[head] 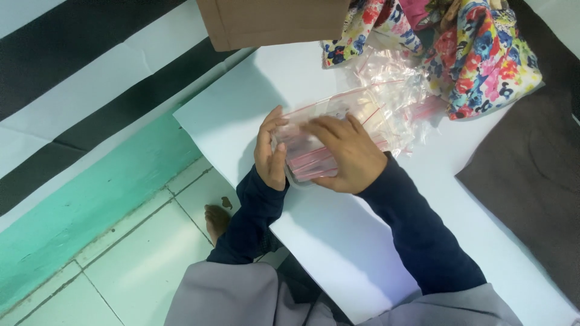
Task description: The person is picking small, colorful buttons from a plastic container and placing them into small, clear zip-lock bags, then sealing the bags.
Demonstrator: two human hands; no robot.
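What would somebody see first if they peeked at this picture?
Probably the two hands in the middle: the left hand and right hand hold a stack of clear zip bags over a white table. Bright flowery fabric sits at the top right.

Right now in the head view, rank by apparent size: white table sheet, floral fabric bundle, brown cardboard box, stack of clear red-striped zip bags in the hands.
1. White table sheet, by far the largest.
2. and 3. Floral fabric bundle and brown cardboard box: both cropped by the frame edge, so their order is unsure.
4. Stack of clear red-striped zip bags, smallest.

Head view, steeply down, close.
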